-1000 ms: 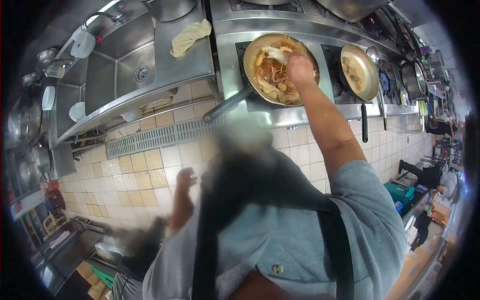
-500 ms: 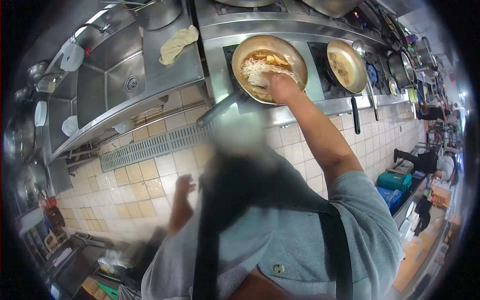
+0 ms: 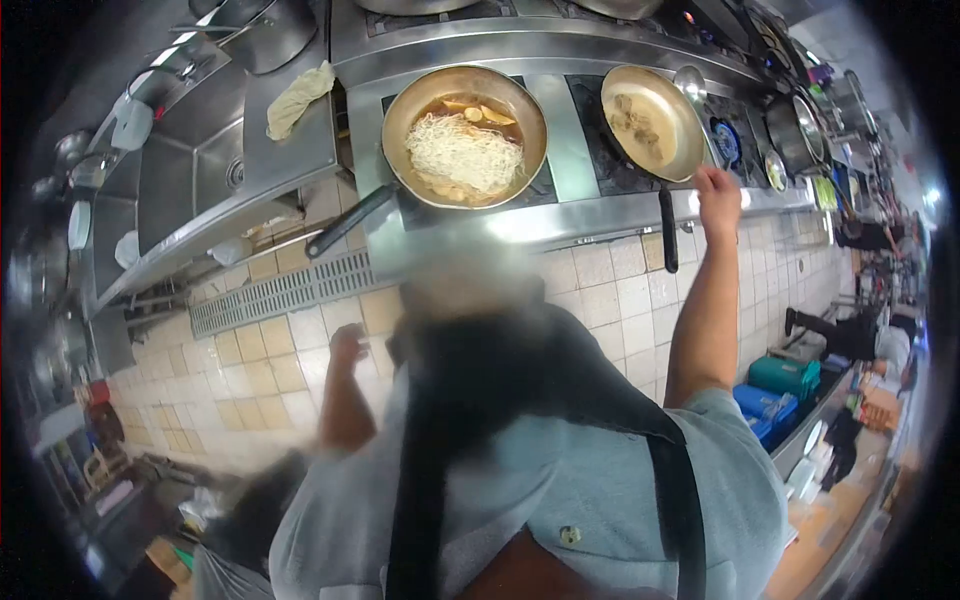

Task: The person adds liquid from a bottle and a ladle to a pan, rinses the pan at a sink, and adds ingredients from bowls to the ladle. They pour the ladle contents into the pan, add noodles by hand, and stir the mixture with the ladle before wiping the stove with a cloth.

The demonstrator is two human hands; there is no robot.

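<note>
My right hand (image 3: 718, 205) is closed around the handle end of a metal ladle (image 3: 690, 83), just beside the right pan. That pan (image 3: 655, 125) holds a little brown food and has a black handle pointing down. White noodles (image 3: 463, 153) lie in brown sauce with yellowish pieces in the large left pan (image 3: 535, 135); no hand touches it. My left hand (image 3: 348, 346) hangs low over the tiled floor, fingers loosely bent and apart, holding nothing.
Sinks (image 3: 200, 140) and a cloth (image 3: 300, 100) are at the left. A pot (image 3: 797, 130) stands on the stove (image 3: 590, 215) past a blue flame (image 3: 725, 142). Green (image 3: 783, 377) and blue (image 3: 765, 403) bins stand at the lower right. Another person (image 3: 850, 335) is farther off.
My right hand has left the noodles in the left pan and moved right to the ladle handle. The view has shifted, and the noodles are uncovered. My left hand stays low.
</note>
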